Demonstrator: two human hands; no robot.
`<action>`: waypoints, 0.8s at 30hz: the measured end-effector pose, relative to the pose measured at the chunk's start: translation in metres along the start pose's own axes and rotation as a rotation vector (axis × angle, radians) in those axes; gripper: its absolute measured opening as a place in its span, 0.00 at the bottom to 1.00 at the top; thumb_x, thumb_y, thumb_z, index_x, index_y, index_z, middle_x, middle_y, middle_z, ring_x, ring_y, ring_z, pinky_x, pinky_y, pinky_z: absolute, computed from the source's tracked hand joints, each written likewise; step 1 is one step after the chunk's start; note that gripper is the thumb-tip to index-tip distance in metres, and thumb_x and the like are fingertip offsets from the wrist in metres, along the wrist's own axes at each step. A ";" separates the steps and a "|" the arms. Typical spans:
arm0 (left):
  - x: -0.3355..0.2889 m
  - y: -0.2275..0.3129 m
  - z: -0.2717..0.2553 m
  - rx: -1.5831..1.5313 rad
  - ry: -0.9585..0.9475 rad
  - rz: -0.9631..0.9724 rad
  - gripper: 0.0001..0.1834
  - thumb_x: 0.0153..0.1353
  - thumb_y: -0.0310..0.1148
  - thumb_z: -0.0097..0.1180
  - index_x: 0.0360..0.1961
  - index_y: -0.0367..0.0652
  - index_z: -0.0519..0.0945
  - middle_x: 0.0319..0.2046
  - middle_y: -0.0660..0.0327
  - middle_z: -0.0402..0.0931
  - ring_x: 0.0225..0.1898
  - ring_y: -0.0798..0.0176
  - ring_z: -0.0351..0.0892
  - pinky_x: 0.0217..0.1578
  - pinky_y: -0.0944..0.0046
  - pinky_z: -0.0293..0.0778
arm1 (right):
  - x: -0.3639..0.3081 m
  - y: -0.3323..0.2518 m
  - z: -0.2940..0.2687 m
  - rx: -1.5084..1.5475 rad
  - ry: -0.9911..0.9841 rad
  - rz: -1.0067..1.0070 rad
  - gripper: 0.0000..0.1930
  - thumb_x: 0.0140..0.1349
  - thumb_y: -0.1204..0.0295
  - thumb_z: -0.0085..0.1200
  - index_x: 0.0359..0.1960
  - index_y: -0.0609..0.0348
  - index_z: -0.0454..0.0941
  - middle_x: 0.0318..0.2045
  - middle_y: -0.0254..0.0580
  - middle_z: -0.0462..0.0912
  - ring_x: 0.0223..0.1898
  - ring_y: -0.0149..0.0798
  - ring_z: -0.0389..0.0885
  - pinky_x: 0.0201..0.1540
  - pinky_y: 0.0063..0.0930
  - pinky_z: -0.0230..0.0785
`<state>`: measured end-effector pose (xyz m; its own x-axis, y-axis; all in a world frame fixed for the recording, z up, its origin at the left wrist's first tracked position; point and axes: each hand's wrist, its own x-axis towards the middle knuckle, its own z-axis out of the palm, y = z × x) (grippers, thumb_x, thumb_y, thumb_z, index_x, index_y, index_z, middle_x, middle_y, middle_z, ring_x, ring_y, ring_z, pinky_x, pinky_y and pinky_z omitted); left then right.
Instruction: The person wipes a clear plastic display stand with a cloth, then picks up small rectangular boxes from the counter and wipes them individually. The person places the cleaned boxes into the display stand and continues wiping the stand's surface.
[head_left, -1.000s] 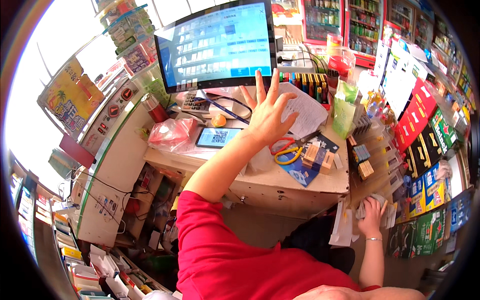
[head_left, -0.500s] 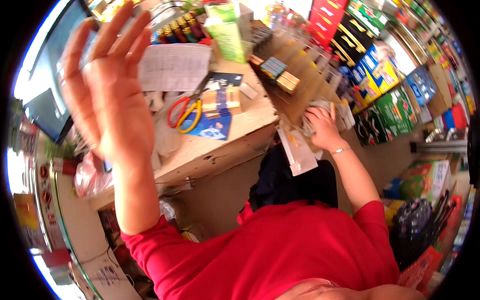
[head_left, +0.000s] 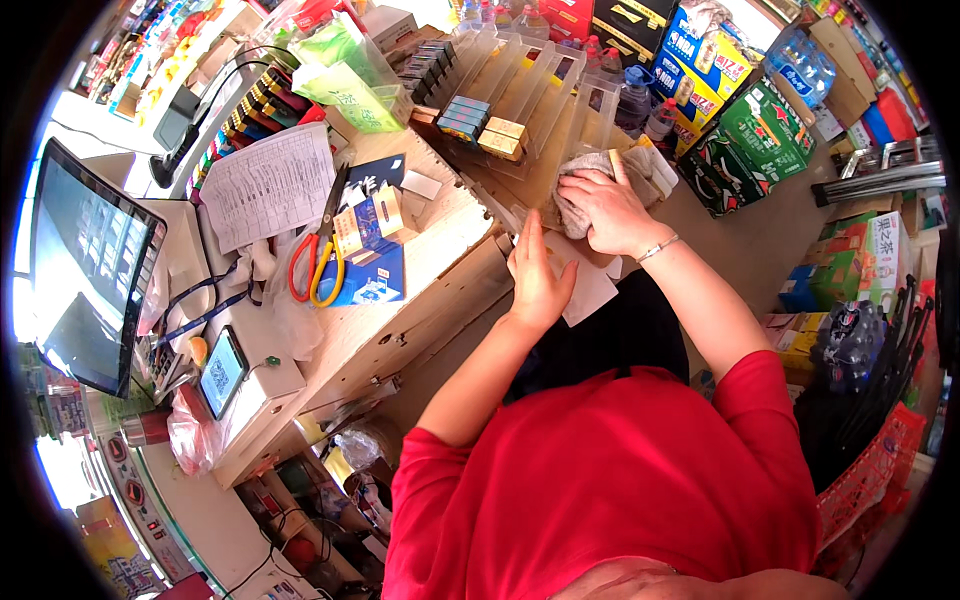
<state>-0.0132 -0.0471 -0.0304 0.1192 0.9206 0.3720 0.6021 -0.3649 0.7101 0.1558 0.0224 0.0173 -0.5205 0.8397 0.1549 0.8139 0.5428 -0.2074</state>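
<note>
A greyish cloth (head_left: 572, 219) lies bunched on the near right part of a brownish display rack (head_left: 545, 150) with clear dividers. My right hand (head_left: 612, 212) presses down on this cloth, fingers bent over it. Close by on its left, my left hand (head_left: 541, 280) is held at the rack's front edge with fingers stretched and thumb apart, nothing in it. Whether its fingertips touch the rack I cannot tell. Below the hands hangs a white flat piece (head_left: 588, 293), partly covered by my left hand. Small blue boxes (head_left: 464, 119) and gold boxes (head_left: 503, 138) stand in the rack's left rows.
Left of the rack, the wooden counter (head_left: 440, 245) carries scissors (head_left: 318, 262) with red and yellow handles, a printed sheet (head_left: 268, 187) and a phone (head_left: 223, 372). A monitor (head_left: 90, 265) stands far left. Cartons, including a green one (head_left: 752, 150), are stacked at the right.
My left hand has come down from high on the left to the rack's front edge, beside my right hand. My right hand stays on the cloth. The view has shifted.
</note>
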 end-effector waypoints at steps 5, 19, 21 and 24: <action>0.010 -0.002 0.028 0.078 0.009 -0.174 0.54 0.41 0.41 0.71 0.67 0.36 0.54 0.50 0.53 0.73 0.53 0.54 0.69 0.56 0.51 0.53 | 0.000 -0.005 -0.001 0.015 -0.012 0.004 0.24 0.41 0.76 0.55 0.46 0.55 0.78 0.53 0.34 0.77 0.60 0.37 0.68 0.69 0.62 0.26; 0.024 0.000 0.051 0.096 0.186 -0.237 0.48 0.35 0.35 0.72 0.60 0.44 0.61 0.56 0.56 0.66 0.59 0.52 0.62 0.60 0.49 0.51 | 0.005 0.006 -0.005 -0.151 0.016 -0.167 0.16 0.44 0.66 0.58 0.37 0.54 0.79 0.43 0.34 0.81 0.52 0.33 0.75 0.70 0.58 0.24; 0.025 0.000 0.051 0.099 0.184 -0.244 0.48 0.35 0.35 0.72 0.60 0.44 0.61 0.55 0.56 0.66 0.59 0.51 0.61 0.60 0.48 0.51 | 0.014 0.002 -0.007 -0.266 0.011 -0.080 0.16 0.45 0.66 0.58 0.37 0.56 0.78 0.43 0.34 0.80 0.50 0.34 0.75 0.71 0.56 0.25; 0.026 0.000 0.050 0.092 0.168 -0.270 0.48 0.35 0.35 0.72 0.60 0.43 0.61 0.55 0.55 0.66 0.59 0.50 0.61 0.61 0.47 0.50 | 0.016 -0.009 -0.010 -0.252 -0.039 -0.057 0.15 0.43 0.73 0.56 0.36 0.57 0.77 0.40 0.35 0.81 0.47 0.34 0.78 0.72 0.53 0.27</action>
<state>0.0298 -0.0165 -0.0506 -0.1814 0.9438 0.2763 0.6641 -0.0897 0.7423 0.1426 0.0304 0.0309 -0.5726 0.8109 0.1208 0.8193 0.5713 0.0487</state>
